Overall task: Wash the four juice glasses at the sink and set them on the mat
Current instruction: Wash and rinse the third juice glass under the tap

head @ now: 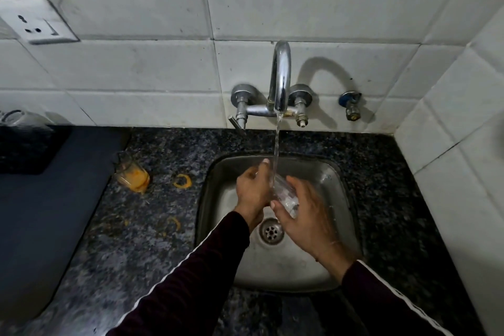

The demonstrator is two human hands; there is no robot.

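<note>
Over the steel sink [338, 172], my right hand [308, 215] holds a clear juice glass [286, 196], tilted under the water running from the tap [281, 82]. My left hand [252, 188] is at the glass's upper end, fingers curled around its rim. A second glass [132, 173] with orange juice residue stands on the granite counter left of the sink, beside the edge of the dark blue mat [46, 213]. More glassware [19, 118] shows dimly at the far left edge, behind a black object on the mat.
Orange juice rings and drips [182, 180] mark the counter [141, 240] between the mat and sink. A white tiled wall rises behind and at the right. A wall socket [38, 26] sits upper left, a spare valve [351, 106] right of the tap.
</note>
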